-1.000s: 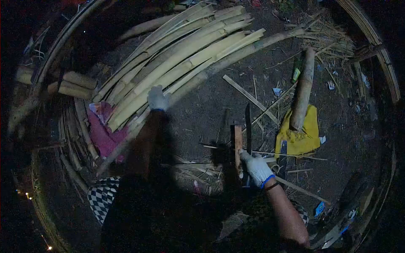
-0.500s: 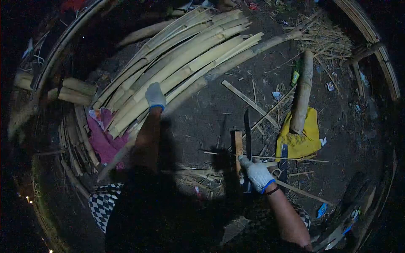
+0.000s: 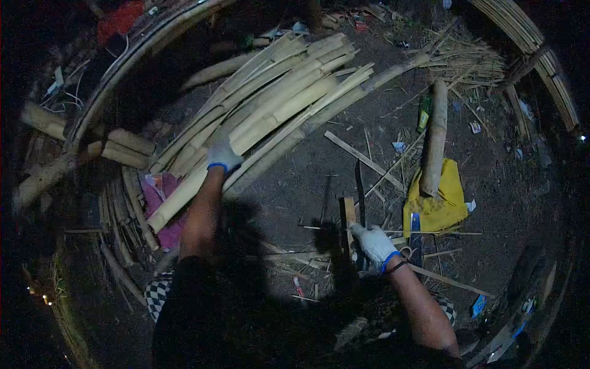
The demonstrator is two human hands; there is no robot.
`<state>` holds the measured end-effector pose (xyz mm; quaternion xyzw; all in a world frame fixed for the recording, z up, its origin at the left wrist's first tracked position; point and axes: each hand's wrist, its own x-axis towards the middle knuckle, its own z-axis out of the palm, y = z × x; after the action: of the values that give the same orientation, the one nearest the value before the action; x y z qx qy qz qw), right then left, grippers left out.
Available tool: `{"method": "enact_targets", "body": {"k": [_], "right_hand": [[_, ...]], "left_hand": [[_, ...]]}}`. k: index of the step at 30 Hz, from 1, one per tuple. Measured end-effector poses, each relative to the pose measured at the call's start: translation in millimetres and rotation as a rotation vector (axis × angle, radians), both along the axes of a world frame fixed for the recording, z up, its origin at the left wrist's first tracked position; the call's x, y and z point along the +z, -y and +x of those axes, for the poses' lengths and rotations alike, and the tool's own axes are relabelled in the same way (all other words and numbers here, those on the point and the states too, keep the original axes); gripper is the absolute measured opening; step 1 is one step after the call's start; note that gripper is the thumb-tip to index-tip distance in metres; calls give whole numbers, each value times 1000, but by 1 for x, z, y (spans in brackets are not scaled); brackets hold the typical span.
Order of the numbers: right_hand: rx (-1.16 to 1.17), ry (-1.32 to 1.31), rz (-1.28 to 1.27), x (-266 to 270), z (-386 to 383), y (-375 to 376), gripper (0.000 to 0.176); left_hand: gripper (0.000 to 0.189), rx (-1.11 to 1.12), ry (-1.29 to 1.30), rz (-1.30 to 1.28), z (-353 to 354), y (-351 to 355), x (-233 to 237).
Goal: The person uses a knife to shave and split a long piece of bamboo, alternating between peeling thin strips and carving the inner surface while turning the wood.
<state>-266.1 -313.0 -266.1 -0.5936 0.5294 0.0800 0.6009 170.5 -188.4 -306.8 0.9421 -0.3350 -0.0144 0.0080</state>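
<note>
While the left hand [image 3: 225, 155] bends over a split bamboo slat [image 3: 178, 202], gripping it across the width, its fingertips are tucked out of my sight. Slat sits right under that palm: its lower end slants down-left past the hand, the rest runs up-right along a pile of split bamboo [image 3: 246, 92]. Right hand [image 3: 376, 244] is well apart from it, closed around the grip of a long dark blade [image 3: 360, 190], which points away from the person. Thumb lies just beside a squared wooden piece [image 3: 350, 212]; can't tell if they touch.

Materials: both hands wear pale knit gloves [image 3: 382, 251] with blue cuffs. Blade is narrow, straight, dull. Wooden piece is brown, flat-sided. Pile is long, curved-looking halves, ridged at the nodes, laid roughly side by side. A round bamboo pole [image 3: 344, 106] runs along the pile's near edge. Another thick, round length [image 3: 435, 138] has its lower end on a crumpled yellow sheet [image 3: 452, 190]. Pink cloth [image 3: 171, 234] lies partly beneath the slat. Ground [image 3: 276, 175] is dark, bare soil, littered with thin strips and scraps.

Slat itself: pale yellow, smooth and clean-faced, long and gently rounded, lower end cut off blunt, brighter than the dim surroundings.
</note>
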Motion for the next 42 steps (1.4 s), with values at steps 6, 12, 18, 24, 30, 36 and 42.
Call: {"method": "enact_targets", "body": {"k": [6, 12, 18, 24, 30, 36, 42], "right_hand": [[100, 94, 1, -12, -7, 7, 72], [345, 82, -284, 24, -2, 9, 52], [349, 393, -551, 4, 2, 19, 51], [-36, 520, 121, 85, 6, -9, 46], [-56, 605, 190, 110, 6, -26, 39], [-61, 581, 96, 93, 9, -11, 46], [-76, 565, 80, 101, 2, -13, 47]], "left_hand": [[71, -5, 4, 85, -24, -22, 86], [72, -129, 250, -90, -57, -65, 156], [64, -50, 209, -441, -123, -95, 206], [65, -253, -93, -838, -177, -75, 190], [59, -237, -376, -1086, -210, -45, 211], [40, -281, -442, -1254, -188, -46, 278], [37, -253, -555, -1551, -156, -76, 310]]}}
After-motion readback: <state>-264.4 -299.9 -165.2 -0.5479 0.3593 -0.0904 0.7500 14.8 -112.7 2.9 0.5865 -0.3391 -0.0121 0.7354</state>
